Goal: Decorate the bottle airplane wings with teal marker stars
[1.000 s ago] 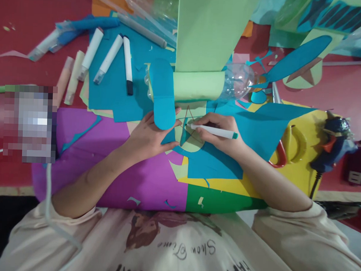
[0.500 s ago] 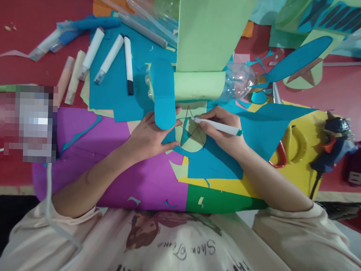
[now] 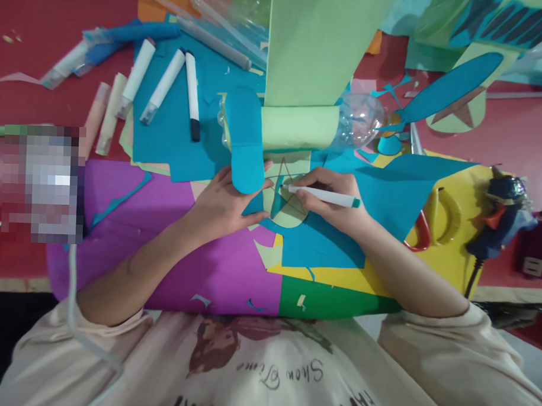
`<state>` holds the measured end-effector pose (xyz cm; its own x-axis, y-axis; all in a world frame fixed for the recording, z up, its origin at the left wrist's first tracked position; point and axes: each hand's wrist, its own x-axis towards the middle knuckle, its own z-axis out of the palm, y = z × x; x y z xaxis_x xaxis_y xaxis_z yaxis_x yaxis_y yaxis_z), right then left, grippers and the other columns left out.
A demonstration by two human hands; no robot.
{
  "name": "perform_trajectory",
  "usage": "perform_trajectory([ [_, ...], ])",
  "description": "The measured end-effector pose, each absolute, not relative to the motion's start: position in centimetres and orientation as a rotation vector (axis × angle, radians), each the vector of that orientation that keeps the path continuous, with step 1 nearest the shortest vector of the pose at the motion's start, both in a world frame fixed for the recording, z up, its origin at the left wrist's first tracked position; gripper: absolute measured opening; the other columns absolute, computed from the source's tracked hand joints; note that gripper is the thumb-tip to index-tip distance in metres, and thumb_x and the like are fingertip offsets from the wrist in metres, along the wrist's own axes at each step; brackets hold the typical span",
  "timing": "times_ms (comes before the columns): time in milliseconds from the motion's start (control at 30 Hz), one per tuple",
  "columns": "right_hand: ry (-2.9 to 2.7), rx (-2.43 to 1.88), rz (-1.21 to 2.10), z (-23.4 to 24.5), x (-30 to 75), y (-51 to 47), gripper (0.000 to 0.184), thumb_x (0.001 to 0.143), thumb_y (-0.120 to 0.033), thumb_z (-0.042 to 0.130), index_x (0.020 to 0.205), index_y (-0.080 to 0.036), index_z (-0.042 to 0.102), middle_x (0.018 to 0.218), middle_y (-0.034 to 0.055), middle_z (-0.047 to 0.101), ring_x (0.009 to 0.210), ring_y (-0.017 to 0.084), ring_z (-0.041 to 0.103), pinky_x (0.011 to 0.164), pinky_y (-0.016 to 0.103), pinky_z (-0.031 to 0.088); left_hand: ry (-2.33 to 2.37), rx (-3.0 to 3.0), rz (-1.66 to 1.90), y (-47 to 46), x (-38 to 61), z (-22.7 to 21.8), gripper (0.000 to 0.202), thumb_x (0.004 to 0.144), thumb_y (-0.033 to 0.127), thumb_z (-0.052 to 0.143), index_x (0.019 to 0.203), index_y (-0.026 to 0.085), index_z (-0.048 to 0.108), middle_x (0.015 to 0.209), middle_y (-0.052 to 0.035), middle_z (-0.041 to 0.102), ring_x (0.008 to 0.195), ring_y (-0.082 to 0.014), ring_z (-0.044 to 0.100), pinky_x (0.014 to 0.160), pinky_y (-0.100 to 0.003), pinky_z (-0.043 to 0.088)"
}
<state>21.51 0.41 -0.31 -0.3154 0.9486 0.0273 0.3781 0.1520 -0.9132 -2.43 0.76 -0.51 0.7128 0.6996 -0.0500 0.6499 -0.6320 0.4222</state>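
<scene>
My right hand (image 3: 336,190) pinches a white marker (image 3: 328,197) with a green end cap. The marker's tip is on a star outline (image 3: 291,199) drawn on the rounded light-green paper wing (image 3: 297,219); part of the star's left side is coloured green. My left hand (image 3: 229,195) lies with thumb and fingers apart at the wing's left edge, some fingers hidden behind a blue rounded paper strip (image 3: 248,166). The wing lies against a clear plastic bottle (image 3: 360,120) wrapped in light-green paper (image 3: 300,127), with a blue paper propeller (image 3: 453,88) at its neck.
Several white markers (image 3: 162,89) lie at the upper left, near a pixelated object (image 3: 49,183) with a cable. Scissors with yellow and red handles (image 3: 446,218) and a blue glue gun (image 3: 497,223) are at the right. Paper scraps (image 3: 269,253) lie on the coloured sheets.
My right hand and the marker have shifted slightly left and down, moving the tip across the star. The left hand stays in place.
</scene>
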Motion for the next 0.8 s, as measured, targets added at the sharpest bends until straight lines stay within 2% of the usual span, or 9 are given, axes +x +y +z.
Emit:
perform_trajectory([
  [200, -1.869, -1.194, 1.19, -0.35, 21.65, 0.51, 0.02, 0.084, -0.036, 0.063, 0.076, -0.018, 0.068, 0.072, 0.0025, 0.071, 0.063, 0.013, 0.062, 0.056, 0.024, 0.046, 1.043, 2.51, 0.185, 0.73, -2.46, -0.57, 0.047, 0.095, 0.039, 0.061, 0.135, 0.017, 0.054, 0.156, -0.0156, 0.039, 0.142, -0.0355, 0.041, 0.115, -0.054, 0.037],
  [367, -1.805, -1.246, 1.11, -0.39, 21.59, 0.34, 0.024, 0.084, -0.042, 0.064, 0.077, -0.02, 0.068, 0.07, 0.0021, 0.07, 0.061, 0.013, 0.06, 0.053, 0.025, 0.045, 1.054, 2.507, 0.16, 0.79, -2.42, -0.45, 0.047, 0.094, 0.04, 0.061, 0.135, 0.019, 0.055, 0.156, -0.0147, 0.038, 0.142, -0.0355, 0.041, 0.115, -0.055, 0.036],
  [500, -1.663, -1.353, 0.954, -0.48, 21.37, 0.25, 0.02, 0.083, -0.038, 0.063, 0.074, -0.02, 0.067, 0.064, 0.0009, 0.067, 0.054, 0.012, 0.054, 0.048, 0.025, 0.04, 1.054, 2.507, 0.161, 0.77, -2.37, -0.4, 0.047, 0.095, 0.039, 0.06, 0.136, 0.018, 0.055, 0.156, -0.0147, 0.039, 0.142, -0.036, 0.041, 0.115, -0.056, 0.036],
  [800, -1.709, -1.362, 1.022, -0.46, 21.31, 0.38, 0.014, 0.082, -0.032, 0.063, 0.08, -0.02, 0.068, 0.065, 0.0003, 0.069, 0.055, 0.013, 0.057, 0.048, 0.025, 0.042, 1.05, 2.515, 0.165, 0.78, -2.4, -0.44, 0.047, 0.095, 0.04, 0.06, 0.136, 0.019, 0.055, 0.156, -0.0143, 0.039, 0.143, -0.0357, 0.041, 0.115, -0.055, 0.036],
])
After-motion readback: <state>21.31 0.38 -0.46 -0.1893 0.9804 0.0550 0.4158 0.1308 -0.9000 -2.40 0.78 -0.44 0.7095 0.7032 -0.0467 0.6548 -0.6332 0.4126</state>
